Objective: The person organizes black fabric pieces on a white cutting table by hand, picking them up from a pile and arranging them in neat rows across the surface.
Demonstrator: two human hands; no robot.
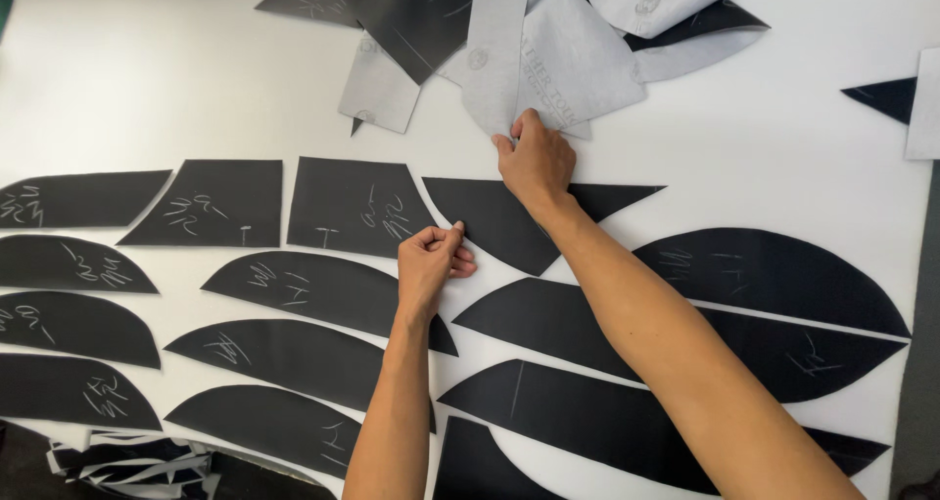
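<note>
The white table [147, 79] fills the view and carries everything else. Largest on it is the broad black leaf-shaped piece [783, 280] to the right of the hands, with chalk scribbles on its face; below it lie two long black pointed strips [587, 402], each tapering leftward. Left of the hands sit rows of black half-moon pieces [294, 285] and, above those, squarer black panels [348, 206] — all marked with pale chalk strokes.

At the far edge of the table, above the hands, is a loose heap of grey pieces [558, 59] mixed with black ones; the grey faces carry faint round stamps and printed lettering, too small to tell apart. A small stack of offcuts [127, 461] lies at the near left corner.

Between the panels and the leaf shape lies the black triangular piece [499, 216], its long tip pointing right under the right forearm. The left hand [431, 260] rests at this piece's left edge with fingers curled together, thumb and forefinger pinched at the edge; whether they grip the fabric or only touch it I cannot tell. The right hand [537, 162] reaches beyond the triangular piece to the heap — its fingertips are closed on the lower edge of a grey piece, thumb on top.
</note>
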